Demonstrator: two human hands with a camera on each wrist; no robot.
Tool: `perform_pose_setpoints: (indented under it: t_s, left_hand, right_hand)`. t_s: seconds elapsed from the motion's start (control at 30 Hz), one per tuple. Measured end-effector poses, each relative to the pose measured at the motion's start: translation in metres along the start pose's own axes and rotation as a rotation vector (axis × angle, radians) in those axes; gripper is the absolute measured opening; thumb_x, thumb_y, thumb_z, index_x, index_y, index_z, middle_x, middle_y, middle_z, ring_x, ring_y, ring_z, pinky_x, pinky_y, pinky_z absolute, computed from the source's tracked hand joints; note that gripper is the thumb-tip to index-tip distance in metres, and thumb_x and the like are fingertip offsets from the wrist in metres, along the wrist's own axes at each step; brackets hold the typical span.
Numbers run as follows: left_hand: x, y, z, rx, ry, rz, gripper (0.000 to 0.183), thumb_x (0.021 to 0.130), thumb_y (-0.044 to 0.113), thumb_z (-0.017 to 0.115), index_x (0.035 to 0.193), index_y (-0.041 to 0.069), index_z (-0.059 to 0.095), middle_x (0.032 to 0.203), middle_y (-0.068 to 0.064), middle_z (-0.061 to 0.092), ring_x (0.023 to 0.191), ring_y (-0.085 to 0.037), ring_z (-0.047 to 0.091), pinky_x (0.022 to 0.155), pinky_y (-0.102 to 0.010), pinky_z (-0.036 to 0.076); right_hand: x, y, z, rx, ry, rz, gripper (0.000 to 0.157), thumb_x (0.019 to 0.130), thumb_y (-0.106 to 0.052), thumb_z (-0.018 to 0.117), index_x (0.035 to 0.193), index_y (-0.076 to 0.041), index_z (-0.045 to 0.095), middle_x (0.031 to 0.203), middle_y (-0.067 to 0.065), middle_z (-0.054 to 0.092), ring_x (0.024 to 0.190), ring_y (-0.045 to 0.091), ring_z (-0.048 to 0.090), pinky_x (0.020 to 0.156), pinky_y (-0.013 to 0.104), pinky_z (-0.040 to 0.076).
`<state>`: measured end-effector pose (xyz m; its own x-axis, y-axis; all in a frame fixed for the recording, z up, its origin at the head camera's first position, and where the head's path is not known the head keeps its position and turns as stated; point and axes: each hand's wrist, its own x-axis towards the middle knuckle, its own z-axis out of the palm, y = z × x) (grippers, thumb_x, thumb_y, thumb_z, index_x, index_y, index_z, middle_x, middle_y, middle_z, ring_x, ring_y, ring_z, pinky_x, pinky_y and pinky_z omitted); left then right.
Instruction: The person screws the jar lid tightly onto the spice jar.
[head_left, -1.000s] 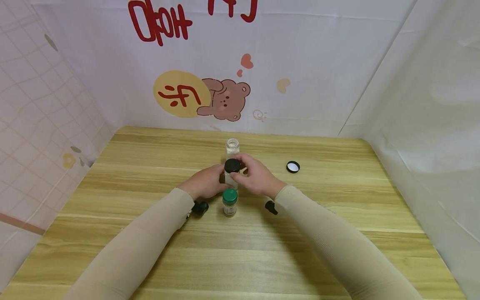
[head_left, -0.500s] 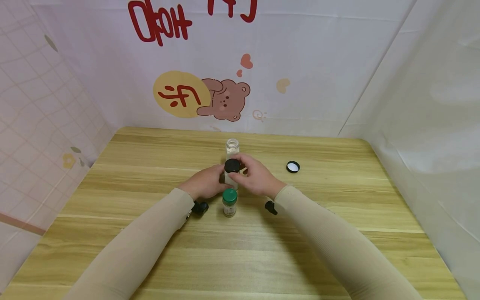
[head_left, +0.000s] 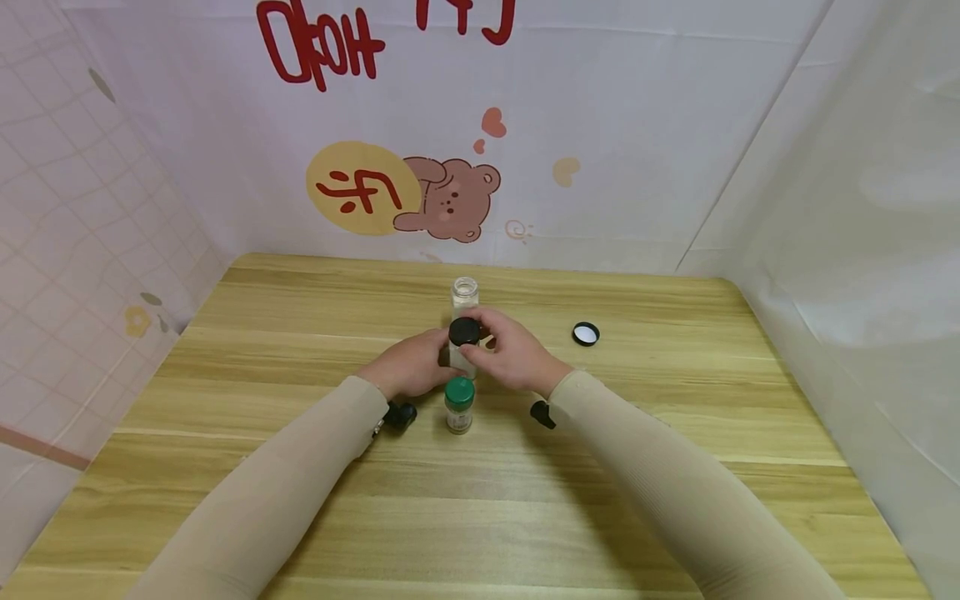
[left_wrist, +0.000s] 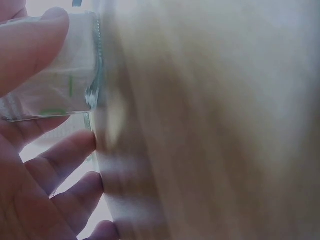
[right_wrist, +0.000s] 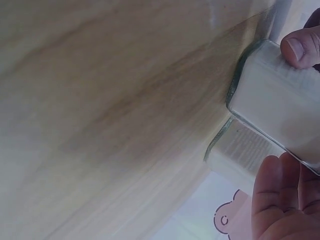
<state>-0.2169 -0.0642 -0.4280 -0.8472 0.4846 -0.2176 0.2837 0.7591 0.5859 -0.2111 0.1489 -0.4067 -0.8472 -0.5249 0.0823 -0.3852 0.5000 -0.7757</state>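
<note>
In the head view, a square glass spice jar (head_left: pixel 462 360) with white contents and a black lid (head_left: pixel 464 332) stands between both hands. My left hand (head_left: pixel 411 363) holds its body from the left; in the left wrist view a thumb lies across the glass (left_wrist: pixel 82 55). From the right, my right hand (head_left: pixel 513 354) grips the black lid with thumb and fingers. Directly behind stands an open glass jar (head_left: pixel 465 300) without a lid, partly hidden by the right fingers. A smaller jar with a green cap (head_left: pixel 460 392) stands just in front of the held one.
A loose black lid (head_left: pixel 587 334) lies on the wooden table (head_left: pixel 675 367) to the right, its white inside facing up. Black wrist camera parts (head_left: pixel 402 416) show beneath the left wrist. White cloth (head_left: pixel 615 125) with printed figures hangs behind the table.
</note>
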Motion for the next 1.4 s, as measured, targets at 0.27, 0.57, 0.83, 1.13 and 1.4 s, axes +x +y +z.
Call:
perform_pose_setpoints:
  t_s: [0.27, 0.57, 0.83, 1.13, 1.4]
  left_hand:
    - [-0.0002, 0.0000, -0.0001, 0.000, -0.007, -0.007, 0.067, 0.099, 0.042, 0.074, 0.159, 0.037, 0.044, 0.148, -0.004, 0.060, 0.132, -0.028, 0.060, 0.113, -0.053, 0.048]
    - [-0.0006, 0.0009, -0.0002, -0.011, -0.009, -0.016, 0.068, 0.100, 0.042, 0.073, 0.160, 0.036, 0.042, 0.158, -0.005, 0.053, 0.144, -0.031, 0.053, 0.119, -0.056, 0.043]
    - [-0.0003, 0.0018, -0.0008, 0.002, -0.011, -0.014, 0.069, 0.099, 0.043, 0.074, 0.160, 0.036, 0.042, 0.156, -0.005, 0.055, 0.140, -0.030, 0.056, 0.117, -0.055, 0.044]
    - [-0.0001, 0.0004, -0.0002, -0.001, -0.008, -0.013, 0.068, 0.100, 0.042, 0.073, 0.160, 0.036, 0.042, 0.155, -0.005, 0.055, 0.140, -0.030, 0.056, 0.116, -0.054, 0.045]
    - [-0.0001, 0.0005, -0.0001, -0.019, -0.016, -0.013, 0.069, 0.100, 0.042, 0.073, 0.160, 0.036, 0.042, 0.158, -0.005, 0.053, 0.144, -0.030, 0.053, 0.119, -0.056, 0.042]
  right_hand:
    - [0.0004, 0.0010, 0.0001, 0.006, -0.007, 0.024, 0.050, 0.103, -0.024, 0.070, 0.148, -0.012, 0.053, 0.133, 0.005, 0.065, 0.117, 0.021, 0.062, 0.095, 0.037, 0.053]
    - [0.0008, 0.0022, 0.0006, 0.012, 0.002, 0.005, 0.044, 0.103, -0.023, 0.070, 0.144, -0.013, 0.057, 0.130, 0.005, 0.066, 0.115, 0.021, 0.062, 0.094, 0.039, 0.053]
    - [0.0004, 0.0027, 0.0007, -0.001, 0.005, 0.010, 0.055, 0.102, -0.024, 0.071, 0.150, -0.010, 0.051, 0.135, 0.008, 0.065, 0.117, 0.023, 0.063, 0.097, 0.042, 0.055]
    - [0.0010, 0.0031, 0.0011, 0.010, 0.006, -0.009, 0.041, 0.103, -0.023, 0.069, 0.142, -0.013, 0.059, 0.130, 0.004, 0.066, 0.113, 0.021, 0.062, 0.093, 0.038, 0.053]
    - [0.0011, 0.0039, 0.0008, 0.004, 0.002, -0.002, 0.050, 0.102, -0.024, 0.071, 0.148, -0.012, 0.054, 0.133, 0.006, 0.065, 0.116, 0.022, 0.063, 0.096, 0.043, 0.055]
